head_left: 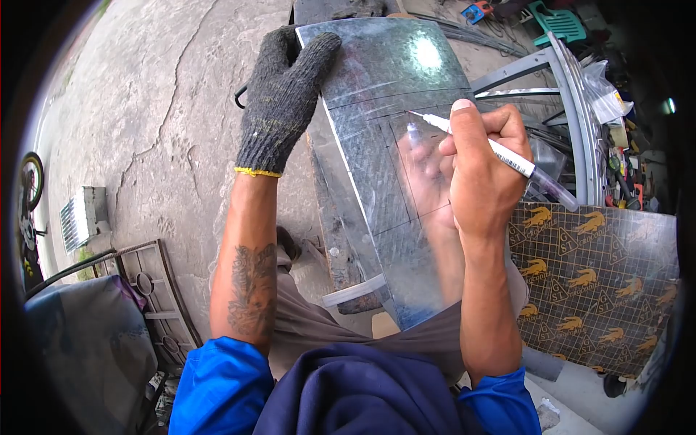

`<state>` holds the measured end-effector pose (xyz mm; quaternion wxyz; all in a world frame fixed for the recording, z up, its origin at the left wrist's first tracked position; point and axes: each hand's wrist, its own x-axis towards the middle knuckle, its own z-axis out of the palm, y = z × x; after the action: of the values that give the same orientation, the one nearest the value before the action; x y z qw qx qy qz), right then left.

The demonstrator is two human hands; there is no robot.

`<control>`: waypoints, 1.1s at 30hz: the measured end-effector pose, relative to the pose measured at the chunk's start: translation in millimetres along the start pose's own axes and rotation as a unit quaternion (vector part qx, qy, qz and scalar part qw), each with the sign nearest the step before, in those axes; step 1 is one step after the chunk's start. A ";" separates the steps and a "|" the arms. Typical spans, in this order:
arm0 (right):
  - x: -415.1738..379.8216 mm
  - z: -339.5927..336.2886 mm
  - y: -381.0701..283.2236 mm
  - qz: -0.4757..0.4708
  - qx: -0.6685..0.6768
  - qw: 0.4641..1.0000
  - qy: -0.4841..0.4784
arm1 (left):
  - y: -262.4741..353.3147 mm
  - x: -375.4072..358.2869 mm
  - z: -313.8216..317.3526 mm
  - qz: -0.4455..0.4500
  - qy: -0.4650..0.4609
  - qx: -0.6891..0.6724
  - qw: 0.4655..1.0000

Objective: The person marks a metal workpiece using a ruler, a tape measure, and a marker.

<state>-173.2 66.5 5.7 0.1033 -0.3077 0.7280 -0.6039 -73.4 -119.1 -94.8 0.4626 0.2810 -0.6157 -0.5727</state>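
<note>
A shiny dark metal sheet [355,80] lies in front of me, with thin lines drawn on it that form a box. My left hand [286,98], in a dark grey knit glove with a yellow cuff edge, grips the sheet's upper left edge. One gloved digit rests on top of the metal; the others are partly hidden at the edge. Bare, my right hand [486,167] is closed around a white marker pen [513,156] with a clear cap on its back end. The pen's thin tip is at or just above the sheet, near the drawn lines.
A grey metal frame [569,109] stands at the right, near a green plastic stool [557,25] and assorted tools. A black board with yellow crocodile prints [580,290] is at lower right. Cracked concrete floor [145,116] spreads left, with a metal grille [163,290] below.
</note>
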 end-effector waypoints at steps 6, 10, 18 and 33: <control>0.8 -0.7 0.2 0.013 -0.004 1.000 -0.001 | 3.0 -0.2 0.7 -0.001 -0.003 0.005 1.000; 0.6 -1.6 0.2 0.013 0.006 1.000 -0.006 | 1.6 0.0 0.4 0.010 0.001 0.009 1.000; -0.1 -1.0 -0.9 0.016 0.011 1.000 -0.006 | -0.3 0.6 0.6 0.014 0.001 0.008 1.000; -0.9 -0.7 -0.2 0.003 0.005 1.000 -0.014 | 14.6 -5.1 1.5 -0.037 -0.013 0.022 0.999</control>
<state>-172.8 67.5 5.8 0.1173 -0.3135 0.7242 -0.6030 -70.0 -111.2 -81.9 0.4268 0.3060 -0.6233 -0.5794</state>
